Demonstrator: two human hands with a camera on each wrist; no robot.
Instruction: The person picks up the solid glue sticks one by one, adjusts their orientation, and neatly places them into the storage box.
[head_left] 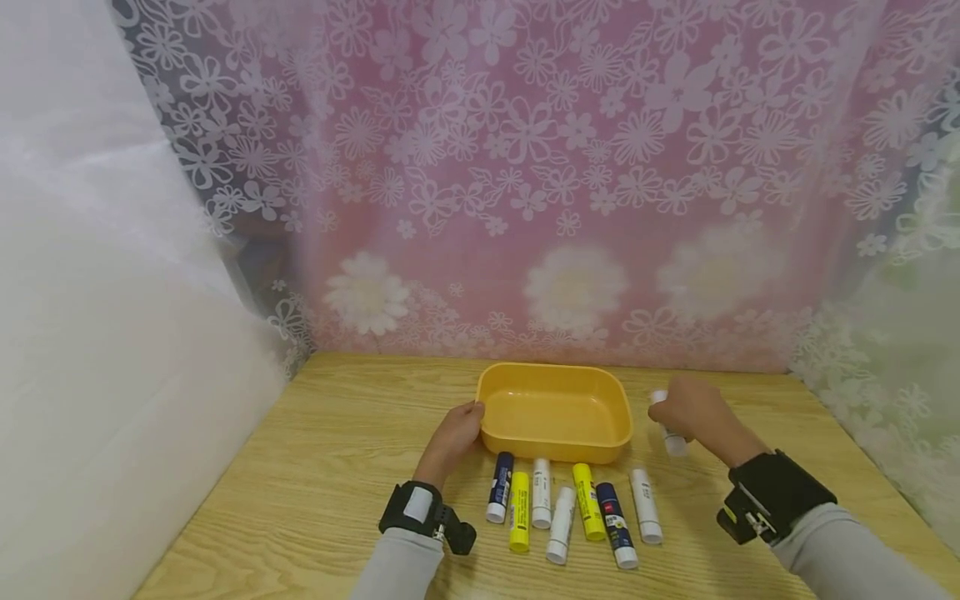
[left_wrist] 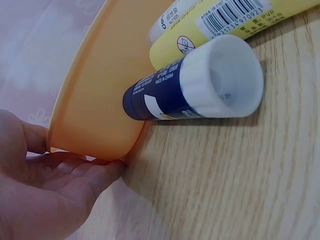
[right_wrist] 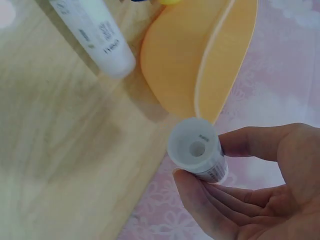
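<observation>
- A pink-and-white floral curtain (head_left: 465,150) hangs behind the scene, beyond the far edge of a pale wood-grain table (head_left: 322,467), the work surface.
- A shallow yellow plastic basin (head_left: 555,451) with rounded corners sits toward the table's far side, nothing visible inside.
- The left hand (head_left: 456,433) grips the basin's left end, thumb at the rim and fingers curled beneath the wall; an even, gentle hold should keep it from sliding or tipping.
- The right hand (head_left: 696,412), just right of the basin, is closed only as far as a pinch, thumb and fingers on opposite sides of a white plastic glue-stick tube (head_left: 676,445).
- That tube, the piece in hand, tilts beside the basin's right end; whether it touches the table cannot be told. A light pinch on the barrel looks sufficient, with height enough to clear the rim if it travels leftward.
- Seven more glue-stick tubes, three white (head_left: 646,506), two yellow (head_left: 588,502) and two navy with white ends (head_left: 617,525), lie loosely along the near side; being round, they may roll if the basin is nudged.
</observation>
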